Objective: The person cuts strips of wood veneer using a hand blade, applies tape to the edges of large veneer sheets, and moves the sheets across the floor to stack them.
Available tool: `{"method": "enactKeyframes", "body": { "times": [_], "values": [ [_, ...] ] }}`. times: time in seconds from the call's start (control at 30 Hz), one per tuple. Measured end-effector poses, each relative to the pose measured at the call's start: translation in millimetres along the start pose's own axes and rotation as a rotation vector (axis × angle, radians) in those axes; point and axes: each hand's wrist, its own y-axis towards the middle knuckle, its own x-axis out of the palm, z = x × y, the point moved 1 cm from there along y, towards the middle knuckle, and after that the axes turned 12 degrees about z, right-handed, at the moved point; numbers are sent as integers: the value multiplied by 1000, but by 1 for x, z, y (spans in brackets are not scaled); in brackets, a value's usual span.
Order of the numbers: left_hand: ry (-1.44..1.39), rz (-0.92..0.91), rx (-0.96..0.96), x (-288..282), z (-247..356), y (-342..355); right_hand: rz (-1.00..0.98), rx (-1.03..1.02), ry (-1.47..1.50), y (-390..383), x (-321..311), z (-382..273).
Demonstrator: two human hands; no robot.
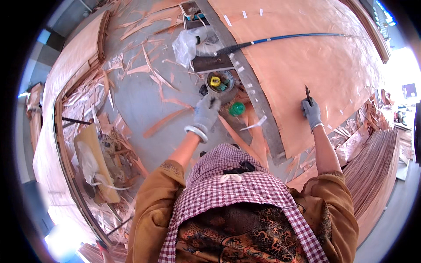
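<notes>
My right hand (312,113), in a grey glove, grips a slim black pointed knife (308,94) over the large tan veneer sheet (315,61). My left hand (206,113), gloved too, is off the sheet's left side with its fingers curled in; what they hold, if anything, is too small to make out. Close by it are a round bowl (231,86) holding a yellow tape measure (215,81), a green round item (237,108) and a small black object (203,90). A long blue-and-black rod (276,39) lies across the sheet's far part.
A clear plastic bag (185,47) rests on a dark tray (212,65) beyond the bowl. White tape strips dot the sheet's dark left border (258,98). Veneer scraps (149,70) litter the grey floor. Veneer stacks stand right (372,171) and left (72,65), near a yellowish board (94,162).
</notes>
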Motion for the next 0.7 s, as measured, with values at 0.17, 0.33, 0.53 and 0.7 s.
{"method": "enactKeyframes", "body": {
  "times": [0.17, 0.33, 0.53, 0.7],
  "values": [
    [-105, 119, 149, -13, 0, 79, 184, -144, -509, -7, 11, -16],
    [23, 77, 187, 1, 22, 146, 284, -217, -525, -14, 16, -24],
    [130, -319, 169, 25, 25, 190, 291, -164, -524, -14, 19, -37],
    [96, -578, 155, 34, 33, 221, 127, 214, 149, -13, 58, -88]
  ]
}}
